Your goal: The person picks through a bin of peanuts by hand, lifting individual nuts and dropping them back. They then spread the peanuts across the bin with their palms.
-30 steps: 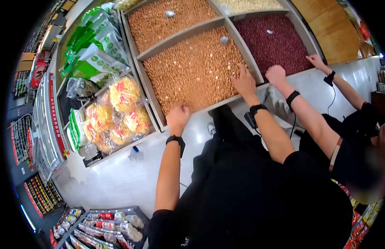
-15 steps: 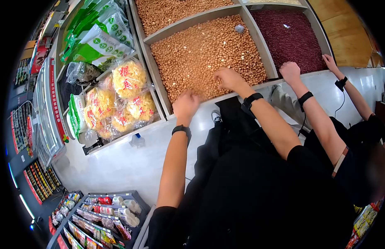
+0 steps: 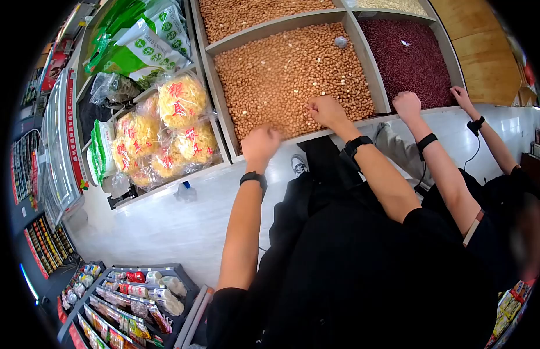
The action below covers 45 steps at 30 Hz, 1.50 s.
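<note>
so the peanut bin (image 3: 220,75) is the big wooden compartment everything here sits around, and it's filled nearly to the rim with loose peanuts (image 3: 281,75). the right hand (image 3: 327,110) is down on the peanuts at the bin's near edge, fingers curled in and pinched together like it's got a few nuts between the tips, though i can't actually see one in there. the left hand (image 3: 262,145) is balled into a loose fist right at the bin's front rim, knuckles up, looks like it's cupping whatever's been picked out, but what's inside is hidden. makes sense to park it at the edge, i'd guess, close to the picking hand. a small scoop-looking thing (image 3: 340,41) lies on the peanuts at the far right corner of the bin. just right of the bin is a compartment of dark red beans (image 3: 406,58), with another person's hands (image 3: 407,106) at its front edge. beyond the bin there's another compartment of lighter nuts (image 3: 241,14). left of the bin, a shelf holds clear bags of yellow snacks (image 3: 165,134) and green packets (image 3: 142,41) stacked behind them.
</note>
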Motion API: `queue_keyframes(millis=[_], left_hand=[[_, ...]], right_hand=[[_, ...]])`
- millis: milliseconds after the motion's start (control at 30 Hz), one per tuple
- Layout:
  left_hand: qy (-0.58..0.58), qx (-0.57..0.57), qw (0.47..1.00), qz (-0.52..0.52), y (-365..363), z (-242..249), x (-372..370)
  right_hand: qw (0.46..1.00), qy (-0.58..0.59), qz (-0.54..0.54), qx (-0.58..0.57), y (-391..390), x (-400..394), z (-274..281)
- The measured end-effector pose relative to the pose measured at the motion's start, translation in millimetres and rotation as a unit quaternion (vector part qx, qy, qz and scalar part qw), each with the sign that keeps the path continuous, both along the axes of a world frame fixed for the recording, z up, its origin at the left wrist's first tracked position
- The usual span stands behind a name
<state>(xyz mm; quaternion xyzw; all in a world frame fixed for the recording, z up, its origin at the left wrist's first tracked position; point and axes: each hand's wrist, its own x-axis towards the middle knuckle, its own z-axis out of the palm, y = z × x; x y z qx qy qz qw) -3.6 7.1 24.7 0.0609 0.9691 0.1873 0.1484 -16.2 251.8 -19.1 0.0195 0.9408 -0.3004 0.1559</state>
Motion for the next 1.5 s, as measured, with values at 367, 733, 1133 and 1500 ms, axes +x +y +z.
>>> queue_keyframes(millis=[367, 733, 1133, 1500], left_hand=[[-0.010, -0.012, 1.000, -0.001, -1, -5, -1], [0.023, 0.006, 1.000, 0.014, -2, -8, 2], [0.001, 0.020, 1.000, 0.015, -4, -5, 1], [0.019, 0.037, 0.999, 0.027, -6, -5, -1]], right_hand=[[0.995, 0.070, 0.033, 0.064, -4, 5, -5], [0.997, 0.026, 0.052, 0.047, -8, -14, -22], [0.986, 0.052, 0.152, 0.040, -87, -52, -9], [0.994, -0.024, 0.065, -0.087, -82, -56, -12]])
